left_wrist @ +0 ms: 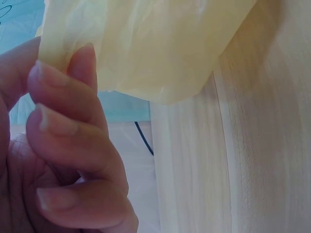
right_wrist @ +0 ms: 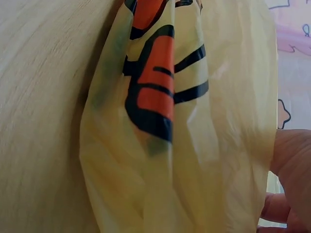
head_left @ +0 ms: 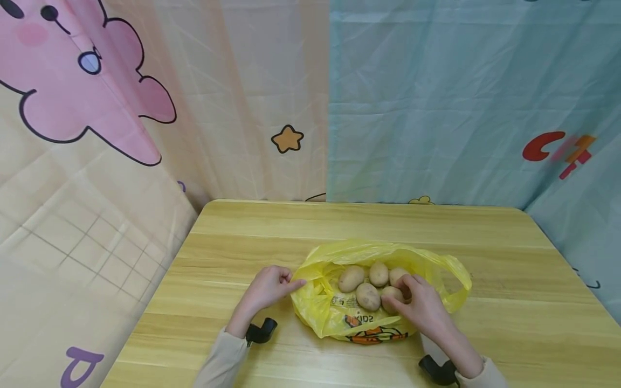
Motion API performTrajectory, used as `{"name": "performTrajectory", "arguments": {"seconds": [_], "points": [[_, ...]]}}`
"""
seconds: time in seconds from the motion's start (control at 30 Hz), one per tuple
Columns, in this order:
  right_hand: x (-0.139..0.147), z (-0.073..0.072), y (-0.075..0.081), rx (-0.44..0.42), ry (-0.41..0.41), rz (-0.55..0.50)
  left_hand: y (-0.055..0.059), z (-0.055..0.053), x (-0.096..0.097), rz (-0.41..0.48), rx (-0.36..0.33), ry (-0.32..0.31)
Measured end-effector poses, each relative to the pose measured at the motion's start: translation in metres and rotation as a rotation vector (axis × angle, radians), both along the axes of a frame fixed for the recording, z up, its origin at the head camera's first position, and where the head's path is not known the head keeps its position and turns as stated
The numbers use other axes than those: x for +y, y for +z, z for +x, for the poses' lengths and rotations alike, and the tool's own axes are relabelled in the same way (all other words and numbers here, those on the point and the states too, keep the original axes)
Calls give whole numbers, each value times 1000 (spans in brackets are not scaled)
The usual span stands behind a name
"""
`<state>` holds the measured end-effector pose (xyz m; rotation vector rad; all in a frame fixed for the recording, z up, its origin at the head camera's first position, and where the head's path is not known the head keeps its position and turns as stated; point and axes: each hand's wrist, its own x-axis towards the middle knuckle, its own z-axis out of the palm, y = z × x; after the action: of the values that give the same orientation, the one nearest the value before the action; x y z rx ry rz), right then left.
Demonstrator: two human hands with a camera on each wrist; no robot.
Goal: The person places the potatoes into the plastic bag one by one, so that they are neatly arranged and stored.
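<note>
A yellow plastic bag (head_left: pixel 383 252) lies on the table with its mouth spread toward me. Several potatoes (head_left: pixel 368 297) sit inside, grouped toward the middle and right. My left hand (head_left: pixel 270 288) pinches the bag's left rim between thumb and fingertip; in the left wrist view the thin plastic (left_wrist: pixel 150 53) runs up from those fingers. Over the bag's right part, my right hand (head_left: pixel 423 304) has thumb and fingertips around a potato (head_left: pixel 392 299) at the near right of the group. Most of that hand is hidden behind the printed plastic (right_wrist: pixel 189 145) in the right wrist view.
The bag rests on a light wooden table (head_left: pixel 233 237). Behind the table hangs a printed curtain, cream with a star (head_left: pixel 288 139) on the left and blue (head_left: pixel 427 108) on the right. Black wrist mounts (head_left: pixel 262 330) sit at both wrists.
</note>
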<state>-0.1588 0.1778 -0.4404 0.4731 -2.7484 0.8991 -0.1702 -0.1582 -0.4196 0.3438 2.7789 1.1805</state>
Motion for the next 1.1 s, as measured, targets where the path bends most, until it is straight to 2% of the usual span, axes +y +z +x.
{"name": "performTrajectory", "arguments": {"seconds": [0.33,0.57,0.8,0.97,1.1], "points": [[2,0,1,3,-2,24,-3,-4,2,15,13,-14],[3,1,2,17,-21,58,-3,-6,2,-4,-2,-22],[2,3,4,31,-32,42,-4,-3,-1,8,-22,-21],[1,5,11,37,-37,26,-4,1,-4,10,-27,-12],[1,6,19,103,-23,19,-1,3,-5,-8,-21,5]]}}
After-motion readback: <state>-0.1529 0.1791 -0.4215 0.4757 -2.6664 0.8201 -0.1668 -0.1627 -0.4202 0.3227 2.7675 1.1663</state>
